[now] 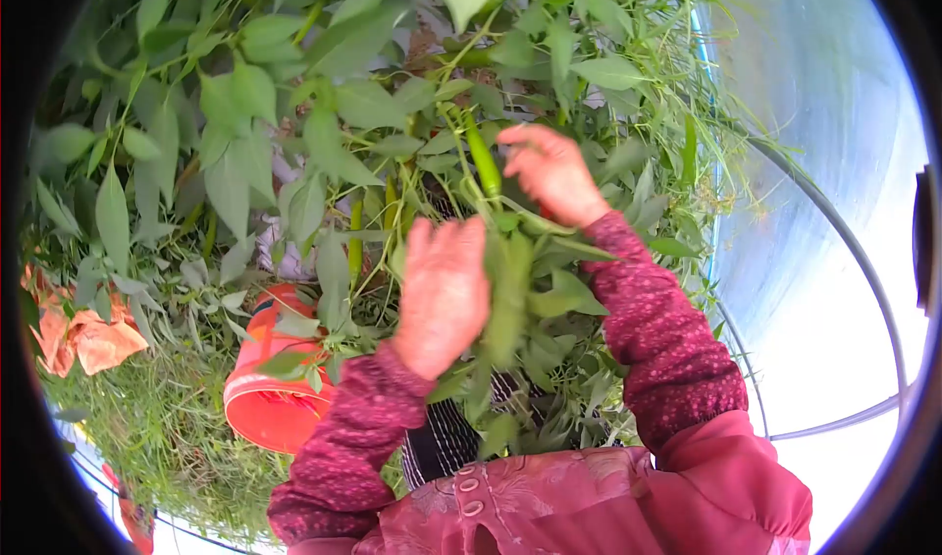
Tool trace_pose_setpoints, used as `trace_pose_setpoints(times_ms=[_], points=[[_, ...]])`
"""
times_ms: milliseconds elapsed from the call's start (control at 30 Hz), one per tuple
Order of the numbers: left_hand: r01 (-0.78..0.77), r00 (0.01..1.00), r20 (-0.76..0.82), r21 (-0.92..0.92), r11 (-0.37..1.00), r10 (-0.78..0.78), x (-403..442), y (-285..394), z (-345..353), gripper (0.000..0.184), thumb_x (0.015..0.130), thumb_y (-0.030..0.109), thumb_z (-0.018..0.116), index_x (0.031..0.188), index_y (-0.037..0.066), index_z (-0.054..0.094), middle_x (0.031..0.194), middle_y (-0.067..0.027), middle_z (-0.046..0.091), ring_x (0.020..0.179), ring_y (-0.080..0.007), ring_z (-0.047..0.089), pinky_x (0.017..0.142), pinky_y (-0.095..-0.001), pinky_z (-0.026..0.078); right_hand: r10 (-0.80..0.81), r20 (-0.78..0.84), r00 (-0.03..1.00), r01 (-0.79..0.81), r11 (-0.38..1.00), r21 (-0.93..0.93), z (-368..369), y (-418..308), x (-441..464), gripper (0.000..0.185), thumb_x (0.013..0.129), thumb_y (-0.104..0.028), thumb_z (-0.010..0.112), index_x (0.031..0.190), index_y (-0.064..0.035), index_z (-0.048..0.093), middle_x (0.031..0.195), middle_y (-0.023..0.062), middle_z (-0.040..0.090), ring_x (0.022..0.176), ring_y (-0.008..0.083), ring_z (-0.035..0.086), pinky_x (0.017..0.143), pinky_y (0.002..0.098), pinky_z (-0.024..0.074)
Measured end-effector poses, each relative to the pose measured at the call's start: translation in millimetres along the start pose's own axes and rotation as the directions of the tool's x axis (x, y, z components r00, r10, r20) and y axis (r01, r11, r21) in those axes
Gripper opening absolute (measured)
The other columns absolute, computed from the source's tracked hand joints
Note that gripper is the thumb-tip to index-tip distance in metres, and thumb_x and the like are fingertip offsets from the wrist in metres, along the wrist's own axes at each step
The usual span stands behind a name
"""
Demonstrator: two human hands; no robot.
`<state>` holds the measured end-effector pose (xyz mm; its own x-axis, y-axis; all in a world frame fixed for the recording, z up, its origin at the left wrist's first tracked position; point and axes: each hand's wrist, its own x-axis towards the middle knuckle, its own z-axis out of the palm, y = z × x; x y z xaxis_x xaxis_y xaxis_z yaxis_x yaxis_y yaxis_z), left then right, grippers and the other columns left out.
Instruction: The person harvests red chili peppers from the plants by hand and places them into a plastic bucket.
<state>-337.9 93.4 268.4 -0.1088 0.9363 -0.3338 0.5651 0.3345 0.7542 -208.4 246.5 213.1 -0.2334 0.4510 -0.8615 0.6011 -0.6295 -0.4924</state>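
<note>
A long green chili pepper (pixel 481 157) hangs among the leaves of a tall pepper plant (pixel 353 104). Just to its right is my right hand (pixel 554 174), its fingers partly bent and apart, with nothing visible between them. My left hand (pixel 444 295) reaches up among the stems below the pepper, back toward me. Its fingers look stretched out, though motion blurs them and leaves cover their tips. Another green pepper (pixel 355 236) hangs farther left. A leafy branch (pixel 510 290) crosses in front of my body, between my forearms.
A red bucket (pixel 265 349) stands tilted in the view at left, partly behind leaves. Orange crumpled material (pixel 93 334) lies farther left, above grassy growth (pixel 177 437). On the right, plastic sheeting (pixel 805 94) and a curved dark pipe (pixel 849 231) border the plants.
</note>
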Motion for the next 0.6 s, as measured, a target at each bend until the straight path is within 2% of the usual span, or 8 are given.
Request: trace_pose_setpoints(times_ms=[33,67,133,200,233,333,467,600], points=[[0.163,0.983,0.119,-0.199,0.966,-0.141,6.4,17.0,-3.6,0.046,0.071,-0.003,0.050,0.117,-0.008,0.049,0.094,-0.0255,0.060,0.095,-0.0384,0.058,0.087,-0.0450,0.046,-0.147,-0.013,0.989,0.147,0.989,-0.017,-2.7,-14.2,-2.0,0.023,0.083,-0.005,0.057,0.105,-0.0052,0.064,0.086,0.0015,0.062,0.079,0.0078,0.055,0.073,0.0236,0.0463],[-0.008,0.991,-0.130,-0.278,0.960,-0.030,8.8,15.5,17.8,0.040,0.075,-0.001,0.050,0.114,-0.010,0.049,0.084,-0.0242,0.059,0.082,-0.0374,0.060,0.073,-0.0436,0.049,-0.291,-0.019,0.957,0.290,0.956,-0.036,-1.6,-30.3,-6.3,0.020,0.084,-0.004,0.056,0.102,-0.0053,0.064,0.082,-0.0014,0.060,0.076,0.0049,0.052,0.070,0.0217,0.0454],[0.069,0.995,-0.048,-0.236,0.969,-0.083,23.0,25.0,25.0,0.034,0.075,0.003,0.050,0.106,-0.009,0.052,0.086,-0.0188,0.060,0.082,-0.0336,0.059,0.076,-0.0418,0.047,-0.346,0.093,0.934,0.358,0.908,-0.216,10.1,-65.3,-16.4,0.019,0.082,-0.007,0.056,0.099,-0.0055,0.065,0.079,0.0044,0.064,0.074,0.0132,0.059,0.070,0.0269,0.0485],[0.092,0.984,0.160,-0.063,0.994,-0.081,31.8,27.7,34.8,0.028,0.075,0.006,0.049,0.099,-0.009,0.055,0.087,-0.0189,0.061,0.081,-0.0332,0.059,0.076,-0.0422,0.046,-0.376,0.652,0.658,0.753,0.307,-0.583,29.0,-78.7,-12.6,0.019,0.079,-0.010,0.055,0.094,-0.0061,0.066,0.079,0.0139,0.065,0.076,0.0272,0.064,0.071,0.0344,0.0507],[0.076,0.988,0.139,-0.105,0.992,-0.061,34.1,27.7,41.6,0.024,0.074,0.008,0.051,0.092,-0.005,0.058,0.087,-0.0188,0.061,0.082,-0.0334,0.059,0.077,-0.0427,0.046,-0.187,0.694,0.695,0.718,0.204,-0.665,43.1,-81.1,-11.7,0.019,0.074,-0.012,0.056,0.088,-0.0045,0.067,0.083,0.0207,0.064,0.080,0.0368,0.062,0.072,0.0419,0.0507],[-0.031,0.998,-0.061,-0.244,0.969,0.016,28.2,24.7,51.9,0.018,0.073,0.007,0.052,0.086,-0.002,0.061,0.084,-0.0185,0.061,0.081,-0.0340,0.059,0.076,-0.0423,0.047,0.145,0.535,0.832,0.552,-0.125,-0.824,73.0,-61.9,12.6,0.019,0.074,-0.011,0.057,0.087,-0.0025,0.069,0.088,0.0171,0.068,0.086,0.0326,0.066,0.072,0.0408,0.0527],[0.046,0.940,-0.228,-0.655,0.754,-0.255,8.4,-11.0,45.9,0.018,0.074,0.001,0.052,0.090,0.000,0.062,0.088,-0.0190,0.063,0.084,-0.0363,0.061,0.079,-0.0417,0.049,0.080,0.465,0.882,0.471,-0.212,-0.856,72.3,-54.1,19.1,0.020,0.075,-0.011,0.058,0.089,-0.0036,0.070,0.093,0.0155,0.069,0.090,0.0305,0.066,0.075,0.0393,0.0530],[0.446,0.839,-0.160,-0.345,0.826,-0.520,-13.7,-53.7,55.7,0.026,0.074,0.002,0.053,0.098,0.002,0.062,0.090,-0.0193,0.063,0.088,-0.0356,0.061,0.079,-0.0420,0.049,0.104,0.458,0.883,0.469,-0.236,-0.851,59.1,-61.0,15.9,0.020,0.076,-0.011,0.056,0.090,-0.0047,0.069,0.092,0.0148,0.068,0.089,0.0308,0.066,0.075,0.0397,0.0530]])
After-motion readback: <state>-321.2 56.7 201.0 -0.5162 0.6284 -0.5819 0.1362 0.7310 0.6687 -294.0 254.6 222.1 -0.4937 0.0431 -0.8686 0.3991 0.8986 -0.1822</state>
